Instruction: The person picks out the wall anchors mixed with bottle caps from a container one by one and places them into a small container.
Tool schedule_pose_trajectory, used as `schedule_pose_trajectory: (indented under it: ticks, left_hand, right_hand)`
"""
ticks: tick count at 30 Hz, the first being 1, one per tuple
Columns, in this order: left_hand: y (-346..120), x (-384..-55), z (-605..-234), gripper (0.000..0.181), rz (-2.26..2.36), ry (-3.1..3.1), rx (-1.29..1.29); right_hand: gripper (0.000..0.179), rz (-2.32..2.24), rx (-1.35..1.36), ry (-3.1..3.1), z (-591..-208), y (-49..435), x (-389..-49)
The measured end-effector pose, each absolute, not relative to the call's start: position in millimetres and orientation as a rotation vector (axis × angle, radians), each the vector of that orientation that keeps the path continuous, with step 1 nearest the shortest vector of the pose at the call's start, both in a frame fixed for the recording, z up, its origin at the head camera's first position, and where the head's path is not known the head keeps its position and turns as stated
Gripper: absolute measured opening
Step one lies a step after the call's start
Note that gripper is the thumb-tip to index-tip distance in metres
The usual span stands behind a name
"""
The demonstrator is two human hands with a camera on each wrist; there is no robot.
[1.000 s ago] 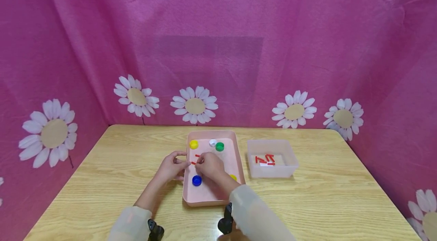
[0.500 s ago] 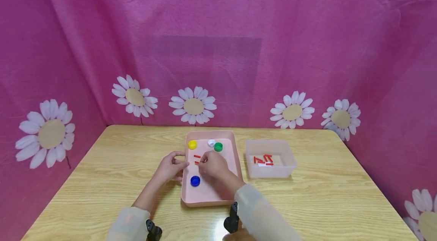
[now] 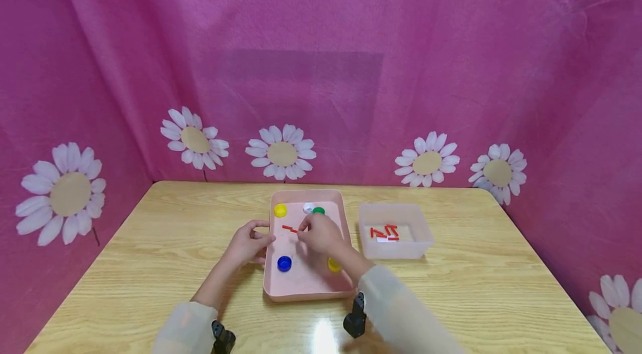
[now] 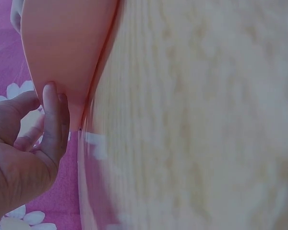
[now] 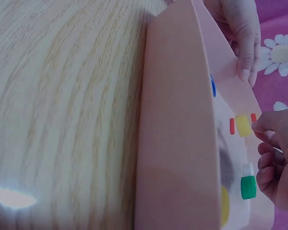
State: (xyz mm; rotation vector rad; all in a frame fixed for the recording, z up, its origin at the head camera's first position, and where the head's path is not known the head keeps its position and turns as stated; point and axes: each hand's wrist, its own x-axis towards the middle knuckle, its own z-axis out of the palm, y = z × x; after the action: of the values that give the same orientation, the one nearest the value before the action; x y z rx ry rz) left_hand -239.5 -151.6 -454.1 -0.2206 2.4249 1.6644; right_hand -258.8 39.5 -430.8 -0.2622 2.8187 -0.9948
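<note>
My right hand (image 3: 321,234) is over the pink tray (image 3: 311,284) and pinches a small red stick (image 5: 253,117) between thumb and forefinger. Another red stick (image 3: 287,227) lies on the tray floor just left of it. At the tray's left side my left hand (image 3: 247,243) grips the wall, thumb at the rim and fingers against the outside (image 4: 53,110). Bottle caps sit in the tray: a yellow cap (image 3: 280,210), a white cap (image 3: 308,208) and a green cap (image 3: 318,211) at the far end, a blue cap (image 3: 284,263) and a second yellow cap (image 3: 334,265) nearer.
A translucent plastic box (image 3: 421,248) with several red sticks (image 3: 385,232) and a white label stands right of the tray. Both stand on a wooden table (image 3: 476,287). A pink cloth (image 3: 321,92) with daisies hangs behind and at the sides.
My right hand has moved away from me and slightly right, bringing the pinched red stick up beside the other one. The nearer yellow cap shows again. My left hand keeps its place on the tray.
</note>
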Motion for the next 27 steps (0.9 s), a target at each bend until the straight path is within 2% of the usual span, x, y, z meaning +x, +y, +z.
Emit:
schedule_pose_trajectory:
  ticks: [17, 27]
  left_hand:
    - [-151.8, -239.5, -455.0, 0.044, 1.641, 2.442, -0.227]
    - [-151.4, -240.5, -456.2, 0.044, 1.642, 2.444, -0.213]
  right_hand:
    - [0.006, -1.018, -0.323, 2.868, -411.0, 63.5, -259.5]
    - [0.006, -0.938, -0.486, 2.990, -401.2, 84.5, -258.0]
